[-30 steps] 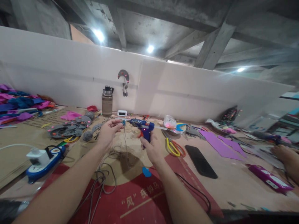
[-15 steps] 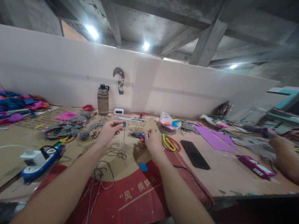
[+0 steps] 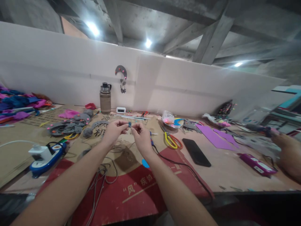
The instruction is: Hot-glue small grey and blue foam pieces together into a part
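Observation:
Between my two hands, above the cardboard, is a small dark-blue piece (image 3: 129, 124), perhaps felt. My left hand (image 3: 114, 133) pinches it from the left between thumb and fingertips. My right hand (image 3: 141, 138) is closed too, its fingertips meeting the piece's right edge. Below them a thin grey cord (image 3: 115, 171) lies in loose loops and runs down toward the front edge. Just behind my right wrist shows part of a blue glue gun (image 3: 151, 142) with a black cable; most of it is hidden. A brighter blue scrap (image 3: 145, 163) lies partly under my right forearm.
Yellow-and-orange-handled scissors (image 3: 172, 140) and a black phone (image 3: 196, 152) lie to the right, with purple sheets (image 3: 213, 136) beyond. A bottle (image 3: 105, 99) stands at the back. At left is a blue power strip (image 3: 48, 161). Another person's hand (image 3: 288, 150) is at far right.
My right hand has left the glue gun and come left and up to the blue piece. My left hand has shifted slightly right with the piece. The view has shifted a little.

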A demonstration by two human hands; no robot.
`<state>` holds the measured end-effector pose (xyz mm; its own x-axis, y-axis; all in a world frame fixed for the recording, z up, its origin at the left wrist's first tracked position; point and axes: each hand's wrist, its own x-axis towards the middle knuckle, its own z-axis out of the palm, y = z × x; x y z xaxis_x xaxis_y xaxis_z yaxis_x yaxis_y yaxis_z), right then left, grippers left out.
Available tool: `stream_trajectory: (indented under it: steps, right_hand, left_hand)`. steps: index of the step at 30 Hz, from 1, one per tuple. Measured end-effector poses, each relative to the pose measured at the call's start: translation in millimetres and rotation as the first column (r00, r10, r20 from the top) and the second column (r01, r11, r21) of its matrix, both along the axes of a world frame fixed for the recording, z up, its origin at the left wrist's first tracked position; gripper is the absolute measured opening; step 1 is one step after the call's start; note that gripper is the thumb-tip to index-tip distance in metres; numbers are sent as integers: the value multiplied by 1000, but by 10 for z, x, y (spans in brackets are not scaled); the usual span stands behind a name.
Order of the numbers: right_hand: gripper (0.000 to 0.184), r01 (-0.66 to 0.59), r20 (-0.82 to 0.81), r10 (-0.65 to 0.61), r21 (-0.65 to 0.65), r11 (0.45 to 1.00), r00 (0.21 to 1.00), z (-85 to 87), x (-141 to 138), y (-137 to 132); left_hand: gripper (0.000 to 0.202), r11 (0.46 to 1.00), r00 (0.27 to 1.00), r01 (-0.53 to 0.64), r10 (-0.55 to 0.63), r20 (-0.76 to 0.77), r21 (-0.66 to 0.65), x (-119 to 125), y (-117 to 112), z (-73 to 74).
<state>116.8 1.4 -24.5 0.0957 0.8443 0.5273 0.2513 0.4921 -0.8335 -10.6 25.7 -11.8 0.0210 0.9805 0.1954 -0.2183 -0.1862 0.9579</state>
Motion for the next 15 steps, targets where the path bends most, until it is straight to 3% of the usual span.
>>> stream_trajectory:
  steps: [7, 15]
  right_hand:
    - [21, 129, 203, -142, 72, 989, 969, 16, 71, -30]
    - [24, 206, 338, -235, 120, 971, 911, 60, 132, -66]
  left_hand:
    - [26, 989, 985, 128, -117, 125, -81, 6, -27, 23]
    - [25, 975, 978, 194, -183, 103, -106, 31, -38, 26]
